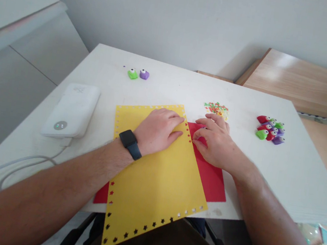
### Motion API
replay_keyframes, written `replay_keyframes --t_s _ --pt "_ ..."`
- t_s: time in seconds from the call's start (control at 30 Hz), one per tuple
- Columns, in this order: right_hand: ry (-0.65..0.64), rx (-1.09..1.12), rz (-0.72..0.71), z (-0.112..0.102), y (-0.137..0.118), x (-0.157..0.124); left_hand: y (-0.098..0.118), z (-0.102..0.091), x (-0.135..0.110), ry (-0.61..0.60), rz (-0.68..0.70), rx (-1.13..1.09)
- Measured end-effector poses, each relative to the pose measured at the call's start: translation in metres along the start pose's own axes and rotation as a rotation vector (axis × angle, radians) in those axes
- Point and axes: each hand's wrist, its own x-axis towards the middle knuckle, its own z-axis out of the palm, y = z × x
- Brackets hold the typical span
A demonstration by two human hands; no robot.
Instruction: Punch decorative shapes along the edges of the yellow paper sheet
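A: State of the left hand (158,132)?
B: Flat, palm down, fingers straight and together, pressing on the yellow sheet (152,185) near its 1 o'clock corner. It grips nothing. There is a watch (130,144) on the wrist.
A: And the right hand (213,143)?
B: Just at 3 o'clock of the left, nearly touching. Fingers curled, tips on the red sheet (212,181) beside the yellow edge. Whether thumb and forefinger pinch anything: cannot tell.
A: Sheets?
B: Yellow lies over red, tilted, with star holes along its border. Its near end overhangs the table (295,172). Red shows at 3 o'clock, plus a corner at 8 o'clock.
A: Surroundings?
B: At 12 o'clock of the right hand, close, confetti (217,109). At 2 o'clock, apart, a punch cluster (271,130). At 11 o'clock of the left hand, well apart, two punches (139,74), green and purple. At 9 o'clock, a white box (73,110), cabled.
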Motion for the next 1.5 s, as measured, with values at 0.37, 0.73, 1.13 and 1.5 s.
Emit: replay_keyframes --t_s 0.37,0.73,1.13,1.5 --pt "-0.002 -0.014 -0.019 0.0036 -0.0011 0.0004 0.0000 0.0010 -0.0006 0.004 -0.006 0.002" --pt "0.046 -0.026 0.013 -0.0038 0.0032 -0.0002 0.0008 0.0001 0.0000 0.001 0.000 0.012" --pt "-0.031 -0.038 0.003 -0.0020 -0.0022 -0.0007 0.0001 0.0006 0.0001 -0.002 0.003 0.010" --pt "-0.024 -0.032 -0.049 0.0026 -0.0030 0.0007 0.0000 0.0008 -0.0006 -0.001 0.014 0.033"
